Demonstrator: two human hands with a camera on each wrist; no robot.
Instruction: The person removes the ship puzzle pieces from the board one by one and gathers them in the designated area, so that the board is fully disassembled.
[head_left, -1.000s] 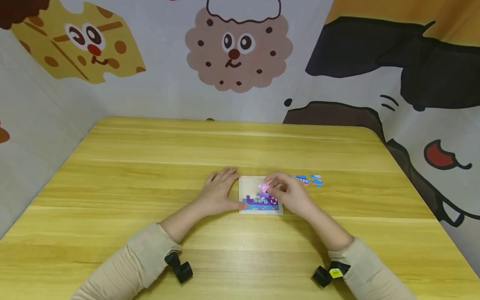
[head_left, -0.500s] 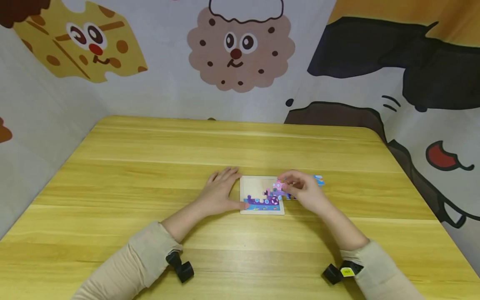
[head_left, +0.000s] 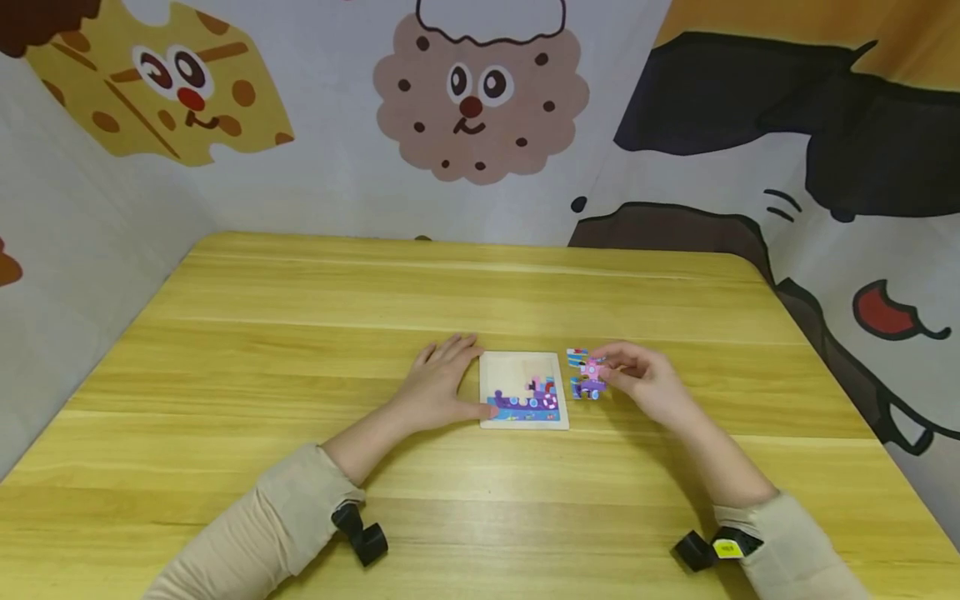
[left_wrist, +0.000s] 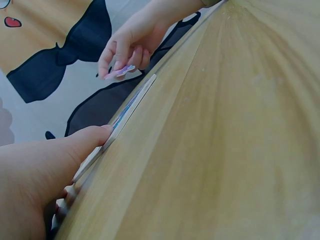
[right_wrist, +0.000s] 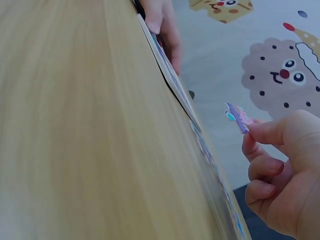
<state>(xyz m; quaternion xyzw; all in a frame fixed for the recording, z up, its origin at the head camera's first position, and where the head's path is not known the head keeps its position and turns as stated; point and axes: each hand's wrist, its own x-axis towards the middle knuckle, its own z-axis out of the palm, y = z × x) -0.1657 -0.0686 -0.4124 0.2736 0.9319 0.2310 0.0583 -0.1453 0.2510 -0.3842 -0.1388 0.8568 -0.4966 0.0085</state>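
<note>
A small jigsaw board (head_left: 504, 372) with a pale wooden frame lies on the table; its lower part shows a purple boat on blue water, the upper part bare wood. My left hand (head_left: 435, 385) spreads along the board's left side, with the thumb (left_wrist: 95, 136) resting on its lower left corner and the fingers straight toward the upper corner. To the right of the board, my right hand (head_left: 651, 385) pinches a pink and purple jigsaw piece (right_wrist: 241, 119) between thumb and forefinger. In the right wrist view the piece is held up above the table surface.
Loose blue jigsaw pieces (head_left: 577, 357) lie right of the board, partly hidden by the held piece and the right hand. The wooden table (head_left: 480, 517) stretches around, with a cartoon-printed cloth (head_left: 315, 192) behind it.
My right hand has lifted the pink and purple piece off the board and carried it right, over the loose pieces. The left hand stays at the board's left side.
</note>
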